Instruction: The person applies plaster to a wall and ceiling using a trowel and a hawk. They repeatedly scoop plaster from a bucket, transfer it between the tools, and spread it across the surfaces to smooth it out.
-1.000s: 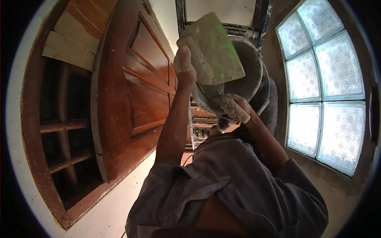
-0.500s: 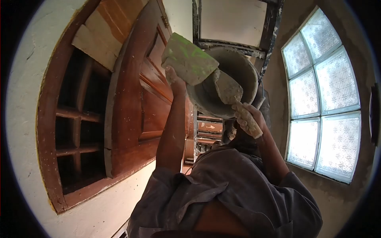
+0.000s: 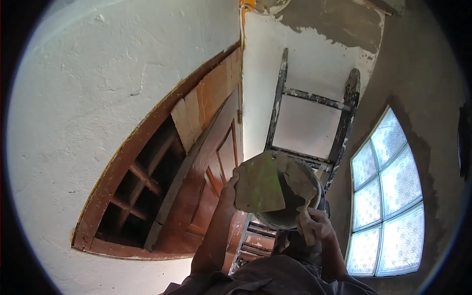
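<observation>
My left hand (image 3: 233, 189) grips the near left edge of a flat greyish board (image 3: 259, 182) with a green mark on it. The board overlaps the left part of a round bucket (image 3: 280, 219). My right hand (image 3: 317, 226) is closed round the handle of a trowel (image 3: 299, 181). Its blade is coated in grey material and lies over the bucket's opening, close to the board's right edge. Whether blade and board touch, I cannot tell.
Behind the bucket a dark, paint-spattered ladder (image 3: 314, 101) leans by the wall. A reddish-brown wooden door (image 3: 206, 196) and a barred frame (image 3: 132, 191) are on the left. On the right is a glass-block window (image 3: 386, 196).
The view has tilted up, showing more wall and ladder. The trowel blade now points away from me beside the board, where before it sloped down to its left in the bucket.
</observation>
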### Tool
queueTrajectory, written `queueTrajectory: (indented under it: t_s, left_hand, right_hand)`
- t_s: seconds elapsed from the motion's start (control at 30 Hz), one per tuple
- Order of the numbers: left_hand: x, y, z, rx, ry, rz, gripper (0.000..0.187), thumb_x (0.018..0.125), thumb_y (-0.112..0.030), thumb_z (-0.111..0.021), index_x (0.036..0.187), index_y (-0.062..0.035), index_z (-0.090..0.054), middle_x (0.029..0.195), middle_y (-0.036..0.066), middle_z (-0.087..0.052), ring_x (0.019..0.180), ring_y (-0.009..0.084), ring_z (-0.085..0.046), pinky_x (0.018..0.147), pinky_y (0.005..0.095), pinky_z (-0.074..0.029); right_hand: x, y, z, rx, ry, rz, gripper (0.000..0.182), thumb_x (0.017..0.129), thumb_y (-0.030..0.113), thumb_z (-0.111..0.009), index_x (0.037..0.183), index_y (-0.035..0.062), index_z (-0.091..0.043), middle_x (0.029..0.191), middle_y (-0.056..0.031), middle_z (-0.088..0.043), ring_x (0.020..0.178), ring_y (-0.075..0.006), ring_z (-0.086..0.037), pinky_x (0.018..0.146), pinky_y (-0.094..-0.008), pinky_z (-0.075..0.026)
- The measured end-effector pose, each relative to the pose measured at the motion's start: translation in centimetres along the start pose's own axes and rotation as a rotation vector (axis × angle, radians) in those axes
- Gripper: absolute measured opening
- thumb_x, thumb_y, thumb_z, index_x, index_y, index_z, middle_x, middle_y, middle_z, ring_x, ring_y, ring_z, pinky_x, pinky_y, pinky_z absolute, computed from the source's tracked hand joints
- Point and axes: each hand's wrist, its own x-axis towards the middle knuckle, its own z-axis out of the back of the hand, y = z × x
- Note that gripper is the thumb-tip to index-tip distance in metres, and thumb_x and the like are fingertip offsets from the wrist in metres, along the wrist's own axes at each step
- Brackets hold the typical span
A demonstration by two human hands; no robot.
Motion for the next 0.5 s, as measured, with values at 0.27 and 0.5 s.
queueTrajectory:
  t_s: [0.27,0.5]
  left_hand:
    - [1.3,-3.6,-4.3,-0.027,0.181,0.016,0.044,0.101,-0.031,-0.045,0.132,-0.0013,-0.05,0.126,0.015,-0.06,0.111,0.0256,-0.061,0.097,0.0386,-0.05]
    - [2.1,-6.0,-2.0,-0.204,0.268,-0.043,0.053,0.101,-0.038,-0.044,0.14,-0.0021,-0.043,0.135,0.015,-0.053,0.12,0.0293,-0.055,0.102,0.0416,-0.046]
  right_hand:
    - [1.2,-1.4,1.4,-0.712,-0.269,0.117,0.028,0.08,0.019,-0.074,0.1,0.0037,-0.062,0.083,-0.0101,-0.062,0.076,-0.0158,-0.059,0.069,-0.0328,-0.048]
    - [-1.5,-0.9,4.9,-0.821,-0.482,0.202,0.021,0.079,0.017,-0.067,0.094,0.0014,-0.063,0.073,-0.0108,-0.061,0.067,-0.0153,-0.058,0.062,-0.033,-0.048]
